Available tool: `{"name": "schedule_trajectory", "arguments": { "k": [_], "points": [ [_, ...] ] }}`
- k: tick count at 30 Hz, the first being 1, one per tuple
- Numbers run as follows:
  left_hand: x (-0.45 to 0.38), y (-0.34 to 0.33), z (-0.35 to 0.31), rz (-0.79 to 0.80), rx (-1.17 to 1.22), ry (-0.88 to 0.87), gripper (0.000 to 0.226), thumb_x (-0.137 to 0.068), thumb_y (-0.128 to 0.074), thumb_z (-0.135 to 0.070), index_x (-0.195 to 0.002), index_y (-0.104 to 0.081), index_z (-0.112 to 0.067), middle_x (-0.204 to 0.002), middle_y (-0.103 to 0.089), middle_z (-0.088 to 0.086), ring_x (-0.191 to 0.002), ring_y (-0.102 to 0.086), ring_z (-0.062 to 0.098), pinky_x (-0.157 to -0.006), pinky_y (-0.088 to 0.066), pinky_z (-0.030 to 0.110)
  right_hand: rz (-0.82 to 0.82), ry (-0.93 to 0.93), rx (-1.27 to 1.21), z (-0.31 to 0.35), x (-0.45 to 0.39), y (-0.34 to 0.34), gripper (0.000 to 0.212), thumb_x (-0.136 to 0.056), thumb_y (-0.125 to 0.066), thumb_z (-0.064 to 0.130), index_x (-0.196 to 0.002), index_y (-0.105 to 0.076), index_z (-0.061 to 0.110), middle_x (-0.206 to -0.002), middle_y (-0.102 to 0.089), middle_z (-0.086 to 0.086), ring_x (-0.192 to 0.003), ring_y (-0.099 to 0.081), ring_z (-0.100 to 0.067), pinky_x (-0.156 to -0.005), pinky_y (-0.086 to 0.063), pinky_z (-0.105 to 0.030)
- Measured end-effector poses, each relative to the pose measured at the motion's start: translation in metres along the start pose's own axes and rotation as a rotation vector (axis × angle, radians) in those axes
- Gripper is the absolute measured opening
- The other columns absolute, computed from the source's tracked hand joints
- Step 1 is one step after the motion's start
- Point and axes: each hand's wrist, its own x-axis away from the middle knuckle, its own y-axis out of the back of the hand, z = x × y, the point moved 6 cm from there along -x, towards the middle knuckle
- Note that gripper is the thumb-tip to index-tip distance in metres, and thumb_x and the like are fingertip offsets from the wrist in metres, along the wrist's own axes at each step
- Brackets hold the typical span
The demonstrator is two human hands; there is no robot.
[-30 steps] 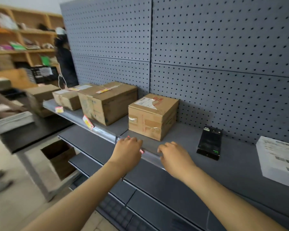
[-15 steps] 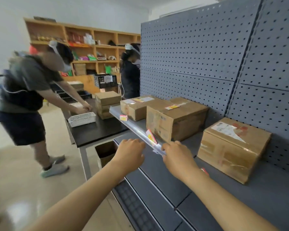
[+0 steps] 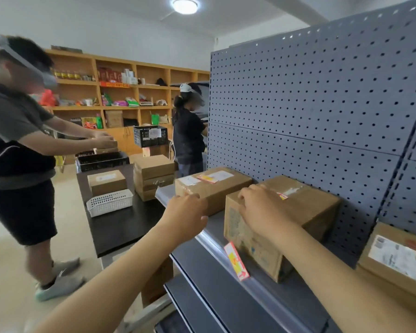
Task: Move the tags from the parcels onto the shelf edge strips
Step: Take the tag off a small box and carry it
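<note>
Resting on near top edge of middle brown cardboard parcel (image 3: 283, 222), right hand (image 3: 262, 210) lies fingers spread, gripping nothing visible. Left hand (image 3: 186, 210) curled at clear plastic shelf edge strip (image 3: 209, 239), left of parcel; cannot tell if pinching anything. Red-yellow paper tag (image 3: 236, 260) sits in strip, near-right. Another red-yellow tag (image 3: 282, 195) on parcel top, just beyond right hand. Far parcel (image 3: 211, 186) carries third tag (image 3: 207, 178).

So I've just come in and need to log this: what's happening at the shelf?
A person is moving tags from parcels to the shelf's edge strip. The right hand rests on the middle box, by a tag on its top. The left hand is at the strip in front of the far box. One tag already sits in the strip.
</note>
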Motion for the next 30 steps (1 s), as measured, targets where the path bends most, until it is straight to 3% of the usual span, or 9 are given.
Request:
{"name": "schedule_trajectory", "arguments": {
  "k": [5, 11, 15, 17, 20, 23, 25, 28, 30],
  "points": [
    [-0.07, -0.009, 0.007, -0.02, -0.024, -0.06, 0.034, -0.093, -0.051, -0.037, -0.123, -0.056, -0.022, -0.123, -0.061, 0.004, -0.108, -0.059, 0.025, -0.085, -0.045, 0.035, -0.009, -0.085, 0.001, -0.034, -0.042, -0.009, 0.026, -0.095, -0.052, 0.023, -0.117, -0.061, 0.012, -0.117, -0.062, -0.006, -0.107, -0.055, -0.026, -0.09, -0.05, -0.04],
    [-0.153, -0.029, -0.019, -0.08, 0.085, -0.232, 0.029, -0.092, -0.052, -0.035, -0.113, -0.061, -0.018, -0.111, -0.065, 0.004, -0.099, -0.06, 0.024, -0.083, -0.046, 0.034, -0.036, -0.32, 0.008, -0.093, -0.082, -0.021, 0.014, -0.091, -0.056, 0.016, -0.102, -0.064, 0.016, -0.101, -0.063, -0.004, -0.088, -0.058, -0.023, -0.073, -0.056, -0.039],
    [-0.201, -0.044, -0.041, -0.082, 0.13, -0.365, 0.021, -0.09, -0.048, -0.029, -0.1, -0.06, -0.016, -0.101, -0.063, 0.005, -0.093, -0.06, 0.027, -0.07, -0.033, 0.032, 0.016, -0.57, 0.05, -0.137, -0.08, -0.025, 0.014, -0.092, -0.055, 0.024, -0.091, -0.064, 0.013, -0.092, -0.064, -0.004, -0.078, -0.061, -0.022, -0.059, -0.051, -0.032],
    [-0.22, -0.052, -0.05, -0.058, 0.148, -0.454, 0.023, -0.091, -0.048, -0.029, -0.107, -0.059, -0.017, -0.106, -0.062, 0.005, -0.095, -0.059, 0.026, -0.073, -0.034, 0.031, 0.074, -0.739, 0.01, -0.152, -0.071, -0.03, 0.026, -0.091, -0.057, 0.032, -0.073, -0.059, 0.013, -0.074, -0.061, -0.003, -0.062, -0.057, -0.02, -0.047, -0.039, -0.027],
    [-0.238, -0.058, -0.063, -0.064, 0.211, -0.554, 0.026, -0.092, -0.048, -0.029, -0.111, -0.06, -0.016, -0.108, -0.063, 0.005, -0.096, -0.06, 0.025, -0.083, -0.041, 0.032, 0.27, -0.883, 0.101, -0.154, -0.06, -0.034, 0.053, -0.089, -0.05, 0.058, -0.06, -0.045, 0.014, -0.06, -0.043, -0.001, -0.054, -0.043, -0.019, -0.049, -0.032, -0.029],
    [-0.24, -0.061, -0.079, -0.073, 0.259, -0.643, 0.027, -0.093, -0.047, -0.03, -0.114, -0.059, -0.018, -0.11, -0.063, 0.004, -0.098, -0.06, 0.024, -0.087, -0.043, 0.033, 0.362, -0.936, 0.087, -0.141, -0.053, -0.036, 0.055, -0.088, -0.046, 0.065, -0.069, -0.048, 0.013, -0.066, -0.042, 0.002, -0.061, -0.042, -0.016, -0.05, -0.028, -0.025],
    [-0.237, -0.062, -0.087, -0.076, 0.271, -0.689, 0.028, -0.093, -0.047, -0.029, -0.116, -0.059, -0.017, -0.111, -0.063, 0.004, -0.098, -0.06, 0.024, -0.087, -0.044, 0.034, 0.343, -0.927, -0.032, -0.134, -0.05, -0.036, 0.046, -0.09, -0.052, 0.055, -0.066, -0.049, 0.016, -0.068, -0.046, 0.001, -0.063, -0.046, -0.016, -0.05, -0.03, -0.024],
    [-0.233, -0.063, -0.092, -0.067, 0.287, -0.719, 0.027, -0.093, -0.046, -0.028, -0.114, -0.059, -0.016, -0.111, -0.062, 0.004, -0.096, -0.061, 0.025, -0.084, -0.046, 0.033, 0.326, -0.766, -0.097, -0.122, -0.054, -0.032, 0.014, -0.094, -0.057, 0.025, -0.105, -0.062, 0.018, -0.114, -0.052, -0.002, -0.105, -0.051, -0.02, -0.082, -0.045, -0.029],
    [-0.233, -0.061, -0.092, -0.059, 0.298, -0.727, 0.027, -0.094, -0.045, -0.027, -0.114, -0.059, -0.015, -0.111, -0.062, 0.004, -0.096, -0.062, 0.025, -0.082, -0.047, 0.034, 0.389, -0.624, -0.106, -0.113, -0.058, -0.031, 0.037, -0.091, -0.053, 0.005, -0.121, -0.059, 0.026, -0.129, -0.047, 0.002, -0.121, -0.043, -0.018, -0.099, -0.041, -0.031]
  ]
}}
